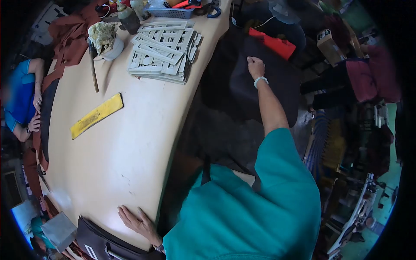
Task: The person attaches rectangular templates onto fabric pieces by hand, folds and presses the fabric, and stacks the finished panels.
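Note:
My left hand lies flat on the pale tabletop, fingers stretched out, close to a folded dark brown leather piece at the near edge. Past the table's right side, my right hand, with a beaded bracelet, reaches far forward. Its fingers are closed on a large dark brown sheet, which looks like leather and hangs in a soft fold below the hand. The exact grip point is partly hidden by the fingers.
On the table are a yellow strip, a stack of pale slatted templates, a white tub, a stick and a blue basket. A co-worker's hands rest at the left edge. A red object sits beyond the sheet.

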{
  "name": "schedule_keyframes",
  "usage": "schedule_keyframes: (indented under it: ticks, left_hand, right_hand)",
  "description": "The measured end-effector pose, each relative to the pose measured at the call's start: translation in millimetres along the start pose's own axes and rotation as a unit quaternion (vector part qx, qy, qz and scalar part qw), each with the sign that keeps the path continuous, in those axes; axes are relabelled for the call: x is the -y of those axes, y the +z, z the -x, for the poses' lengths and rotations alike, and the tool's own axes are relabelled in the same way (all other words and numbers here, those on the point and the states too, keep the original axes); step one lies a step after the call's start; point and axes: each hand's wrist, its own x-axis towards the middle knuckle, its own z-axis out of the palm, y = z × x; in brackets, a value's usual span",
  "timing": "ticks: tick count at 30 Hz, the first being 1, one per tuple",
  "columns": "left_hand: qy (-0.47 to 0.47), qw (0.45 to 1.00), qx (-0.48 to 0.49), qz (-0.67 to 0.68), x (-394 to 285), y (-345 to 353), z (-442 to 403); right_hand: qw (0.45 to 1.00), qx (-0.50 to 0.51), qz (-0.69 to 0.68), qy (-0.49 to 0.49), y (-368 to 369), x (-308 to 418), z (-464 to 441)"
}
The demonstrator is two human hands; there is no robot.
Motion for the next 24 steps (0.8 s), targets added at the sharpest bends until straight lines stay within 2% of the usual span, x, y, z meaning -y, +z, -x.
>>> schedule_keyframes:
  ticks: [1,4,6,8,11,14,17,20,23,24]
  left_hand:
    - [0.004,1.0,-0.004,-0.001,0.6,0.3,0.3]
    - [0.008,1.0,-0.014,-0.003,1.0,2.3,0.0]
    - [0.003,1.0,-0.011,-0.006,0.6,1.9,0.6]
    - [0.011,1.0,-0.009,-0.013,2.7,1.7,1.1]
    - [0.022,1.0,-0.013,-0.011,7.8,5.4,-0.3]
    - [0.023,0.999,-0.008,-0.024,6.3,3.6,-0.6]
    - [0.018,0.999,-0.009,-0.029,7.1,4.6,-0.5]
    - [0.007,1.0,-0.005,-0.015,3.0,2.9,-0.7]
    - [0.005,1.0,-0.005,-0.005,2.0,1.7,-0.6]
    - [0.008,1.0,-0.007,-0.002,2.4,2.4,-0.9]
  right_hand:
    - [1.0,-0.004,-0.018,-0.023,-9.2,2.4,5.3]
    - [0.986,-0.134,0.083,-0.054,-25.9,-15.2,15.7]
    - [0.973,-0.177,0.148,0.015,-40.5,-56.3,12.4]
    - [0.95,-0.163,0.167,0.206,-73.8,-66.7,29.1]
    - [0.936,-0.165,0.179,0.255,-99.2,-87.1,44.5]
    - [0.948,-0.073,0.1,0.293,-110.8,-95.5,29.6]
    - [0.952,-0.046,0.089,0.288,-106.1,-108.6,9.8]
    - [0.955,-0.022,0.138,0.261,-97.0,-116.8,-5.0]
    - [0.982,-0.067,0.025,0.174,-98.8,-101.3,-2.5]
    - [0.973,-0.12,-0.1,0.169,-97.4,-97.7,-7.1]
